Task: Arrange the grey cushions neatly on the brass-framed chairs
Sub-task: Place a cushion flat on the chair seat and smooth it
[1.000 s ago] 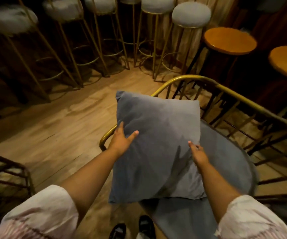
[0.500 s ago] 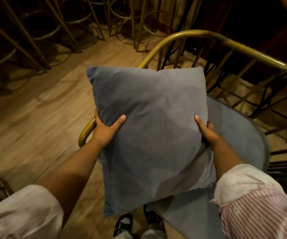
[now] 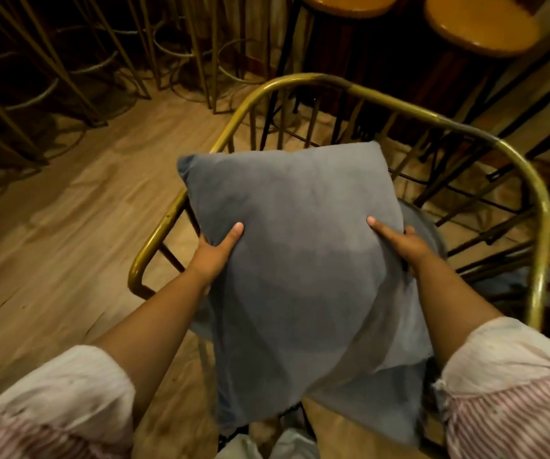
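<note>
Soft, light cushion [image 3: 300, 260] held over the chair [image 3: 465, 134], left hand [image 3: 214, 250] and right hand [image 3: 402, 243] clamped on opposite edges. Probably floppy; best gripped at both sides, not corners.

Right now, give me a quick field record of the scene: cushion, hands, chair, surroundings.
cushion: grey cushion held over the chair seat, tilted, one corner pointing to the backrest
left hand: left hand grips the cushion's left edge, thumb on top
right hand: right hand grips the right edge, thumb on top
chair: brass-framed chair, curved rail around the seat; grey seat pad partly visible beneath the cushion
placement: cannot tell if the cushion rests on the seat
surroundings: wooden stools behind the chair; wooden floor
</note>
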